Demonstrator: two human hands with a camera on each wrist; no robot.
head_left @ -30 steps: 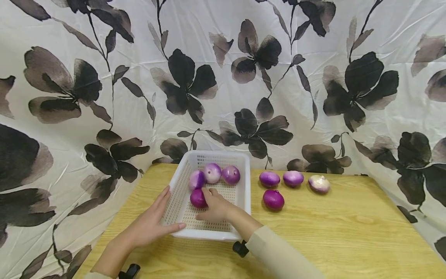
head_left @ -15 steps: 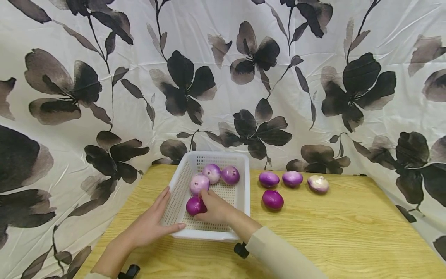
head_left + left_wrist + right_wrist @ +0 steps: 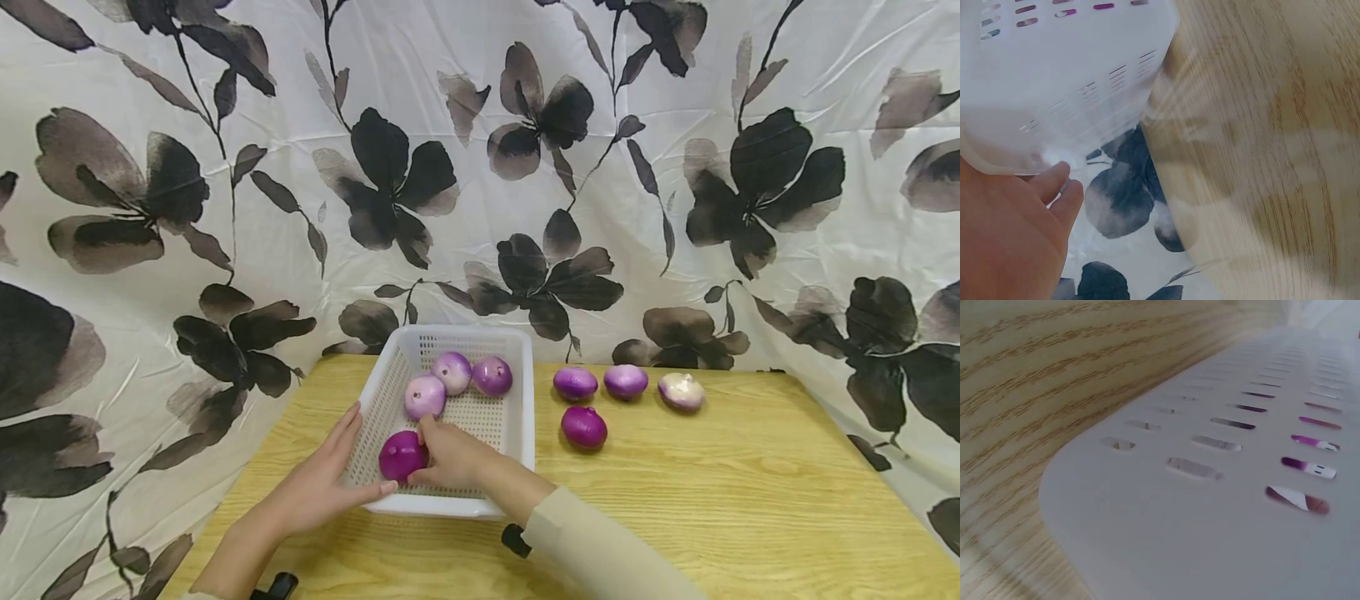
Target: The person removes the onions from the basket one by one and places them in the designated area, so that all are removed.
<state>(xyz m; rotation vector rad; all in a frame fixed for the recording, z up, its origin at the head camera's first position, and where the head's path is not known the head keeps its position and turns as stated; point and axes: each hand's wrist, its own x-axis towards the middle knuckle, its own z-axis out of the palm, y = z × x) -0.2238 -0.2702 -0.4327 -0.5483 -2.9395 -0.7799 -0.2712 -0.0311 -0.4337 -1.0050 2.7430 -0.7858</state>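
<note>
By the fingers of the right hand (image 3: 450,454) a dark purple onion (image 3: 402,455) is shining in the white basket (image 3: 517,433) with little holes. Past the fingers, three onions (image 3: 456,372) are showing pale purple and white. The table (image 3: 750,500) is looking yellow-brown with wood lines. The curtain (image 3: 480,167) is showing black and grey flowers on white.

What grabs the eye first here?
The purple onions: four sit inside the white basket at the table's left, four more lie loose on the wood to its right, one of them nearer than the row behind. The right hand holds the darkest onion at the basket's near left corner, while the left hand rests on its left rim.
</note>
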